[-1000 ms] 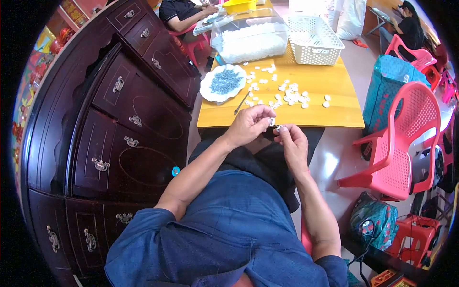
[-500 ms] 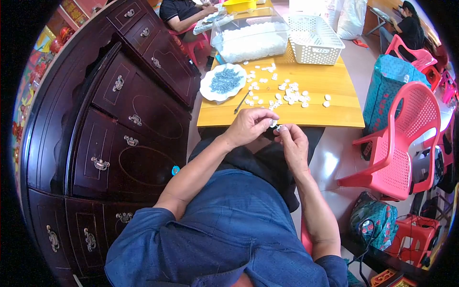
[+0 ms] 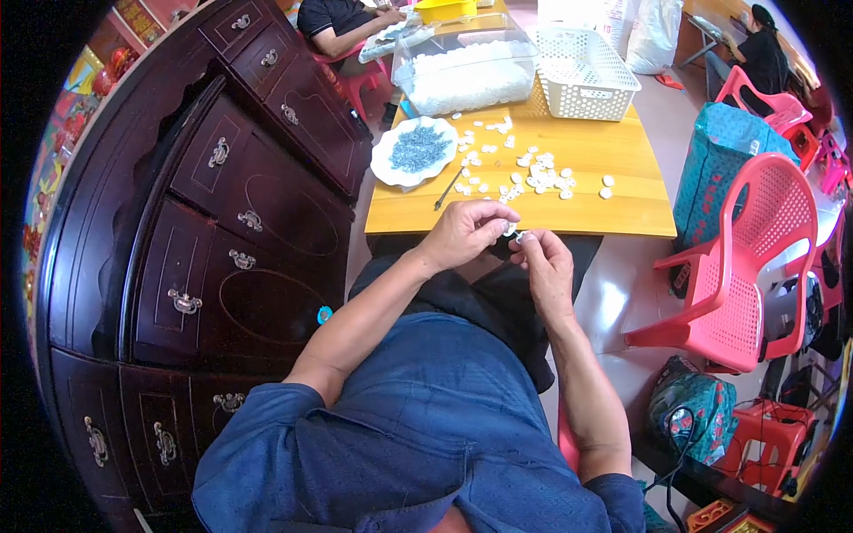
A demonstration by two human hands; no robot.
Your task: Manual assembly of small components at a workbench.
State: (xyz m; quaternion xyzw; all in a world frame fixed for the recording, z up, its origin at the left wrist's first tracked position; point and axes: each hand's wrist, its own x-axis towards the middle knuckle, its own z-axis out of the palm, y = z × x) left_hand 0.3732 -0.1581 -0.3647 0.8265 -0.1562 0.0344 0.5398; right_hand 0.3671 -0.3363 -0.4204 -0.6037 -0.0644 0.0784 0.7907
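Note:
Just off the front edge of the wooden table, my left hand [image 3: 464, 236] pinches a small white plastic piece [image 3: 509, 228] between thumb and fingers. Close beside it, my right hand [image 3: 547, 266] is closed on a tiny part, mostly hidden by the fingertips. The fingertips of both hands nearly meet. Beyond them on the table lie several small round white plastic pieces [image 3: 540, 174], some scattered singly. A thin dark tool [image 3: 449, 189] rests near the table's front left. Behind it, a white scalloped plate [image 3: 382, 165] holds a heap of small grey-blue parts [image 3: 419, 148].
A clear plastic box [image 3: 464, 78] full of white pieces and a white perforated basket [image 3: 593, 102] stand farther back on the table [image 3: 635, 191]. A dark wooden cabinet [image 3: 267, 222] lines the left; a pink plastic chair [image 3: 746, 258] stands right. Two other people sit farther off.
My hands stay almost in the same place, fingertips still together around the small pieces. At the far right, the other person's head has shifted slightly.

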